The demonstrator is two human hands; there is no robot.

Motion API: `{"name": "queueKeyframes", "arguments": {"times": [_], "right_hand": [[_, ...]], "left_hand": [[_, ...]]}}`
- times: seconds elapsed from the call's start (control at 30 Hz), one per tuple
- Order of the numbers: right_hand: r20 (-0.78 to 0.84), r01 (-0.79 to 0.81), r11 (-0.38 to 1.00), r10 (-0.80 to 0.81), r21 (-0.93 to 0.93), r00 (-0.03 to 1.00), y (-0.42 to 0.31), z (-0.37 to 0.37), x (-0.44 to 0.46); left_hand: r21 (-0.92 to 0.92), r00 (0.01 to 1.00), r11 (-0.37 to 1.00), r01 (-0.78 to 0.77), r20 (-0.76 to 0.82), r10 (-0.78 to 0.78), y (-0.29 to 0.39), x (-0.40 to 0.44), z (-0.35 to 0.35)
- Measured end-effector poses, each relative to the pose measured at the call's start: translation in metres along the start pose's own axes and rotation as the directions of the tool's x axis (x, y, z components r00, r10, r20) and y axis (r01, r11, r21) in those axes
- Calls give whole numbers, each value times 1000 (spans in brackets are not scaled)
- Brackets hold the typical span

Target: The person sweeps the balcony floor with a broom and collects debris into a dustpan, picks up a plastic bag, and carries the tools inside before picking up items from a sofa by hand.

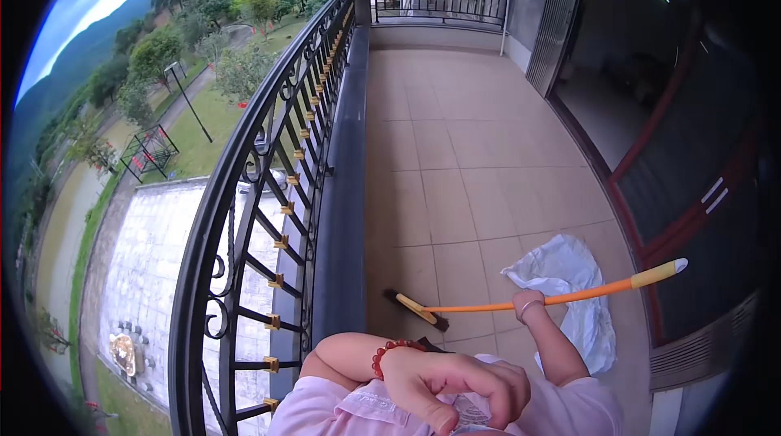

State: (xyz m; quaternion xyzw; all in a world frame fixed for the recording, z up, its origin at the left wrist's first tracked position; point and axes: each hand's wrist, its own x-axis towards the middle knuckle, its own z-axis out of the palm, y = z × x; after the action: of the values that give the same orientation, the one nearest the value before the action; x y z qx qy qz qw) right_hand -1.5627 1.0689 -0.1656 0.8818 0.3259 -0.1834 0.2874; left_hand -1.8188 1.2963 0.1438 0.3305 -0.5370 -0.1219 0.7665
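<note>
My right hand point(529, 306), a silver bangle at its wrist, is closed around the orange handle of a broom point(464, 307). The handle lies nearly level across the view, with a yellow grip at its right end. At the other end, the dark-bristled head rests on the tiles near the railing base. My left hand point(460, 383), with a red bead bracelet, is held before my pink shirt point(561, 407). Its fingers are loosely curled, the thumb stands apart, and no held object shows. A crumpled white plastic sheet or bag point(569, 273) lies partly under the handle.
A black metal railing point(277, 167) with gold fittings runs along the left, above a paved yard and lawn. Beige floor tiles point(455, 135) stretch to another railing point(439, 1) at the far end. On the right stand dark doors with red frames point(675, 224) and an open doorway.
</note>
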Motion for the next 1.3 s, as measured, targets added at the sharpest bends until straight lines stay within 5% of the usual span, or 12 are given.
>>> {"name": "queueKeyframes", "arguments": {"times": [0.13, 0.33, 0.5, 0.63, 0.77, 0.83, 0.87, 0.93, 1.03, 1.17, 1.23, 1.3], "right_hand": [[46, -69, 992, 64, 101, 997, 54, -7, -14], [117, -272, 911, 248, 311, 962, 110, -6, -81], [219, -478, 785, 425, 394, 878, 101, 20, -168], [413, -676, 594, 535, 436, 737, 70, 35, -262], [594, -840, 374, 594, 394, 543, 37, 48, -351], [694, -938, 197, 633, 284, 343, 15, 63, -393], [726, -945, 162, 607, 285, 323, 6, 68, -409], [797, -981, 8, 582, 193, 162, -17, 83, -452], [834, -986, -134, 551, 99, 8, -65, 118, -529], [824, -945, -328, 536, 0, -186, -126, 153, -633], [835, -905, -424, 488, -25, -252, -156, 170, -681], [866, -871, -480, 386, -106, -319, -183, 187, -725]], "left_hand": [[25, 989, 994, 108, 95, -110, -10, 51, -38], [-37, 975, 998, 48, 217, -39, -72, 98, -96], [-296, 877, 896, 332, 447, -177, -121, 125, -132], [-376, 749, 789, 486, 644, -154, -159, 151, -131], [-542, 775, 622, 565, 607, -174, -216, 160, -101], [-604, 705, 445, 662, 703, -94, -248, 169, -82], [-610, 673, 365, 703, 737, -66, -264, 177, -71], [-510, 517, 535, 674, 842, 152, -304, 207, -40], [-351, 341, 524, 776, 932, 120, -377, 217, 26], [-25, 129, 271, 962, 918, -374, -496, 183, 127], [211, -2, 258, 943, 778, -629, -555, 173, 186], [360, 22, 388, 849, 707, -707, -622, 153, 246]]}}
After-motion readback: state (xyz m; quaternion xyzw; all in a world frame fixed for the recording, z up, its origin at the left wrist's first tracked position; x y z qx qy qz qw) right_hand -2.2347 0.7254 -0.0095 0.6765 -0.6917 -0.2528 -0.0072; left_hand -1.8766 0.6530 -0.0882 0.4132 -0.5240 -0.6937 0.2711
